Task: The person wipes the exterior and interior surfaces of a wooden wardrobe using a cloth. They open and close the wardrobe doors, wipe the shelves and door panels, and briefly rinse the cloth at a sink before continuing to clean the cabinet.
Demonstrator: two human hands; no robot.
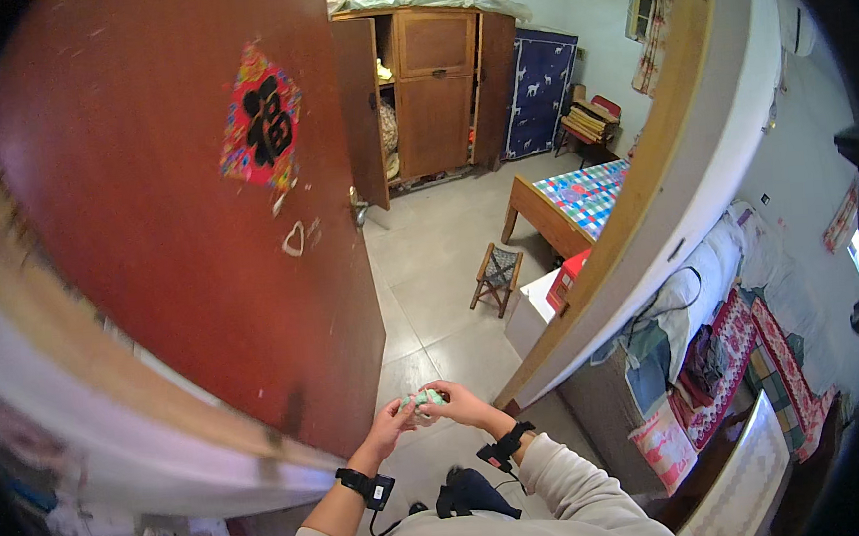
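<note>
Both hands meet in front of my waist around a small crumpled bundle (425, 398), pale green with some white. My left hand (391, 424) pinches it from the left with thumb and fingers. From the other side, the fingers of my right hand (457, 405) curl over its top and right edge. Fingers cover much of the bundle, so I cannot tell its exact kind. Each wrist carries a black strap with a small cabled device. Below the hands are tiled floor (405, 370) and my dark trousers.
A red-brown door (173, 233) stands ajar at left, opposite a wooden door frame (619, 202). Through the doorway are a folding stool (497, 277), a white cabinet (533, 302), a bed (557, 218) and a wooden wardrobe (438, 122). A cloth-covered sofa (713, 368) stands at right.
</note>
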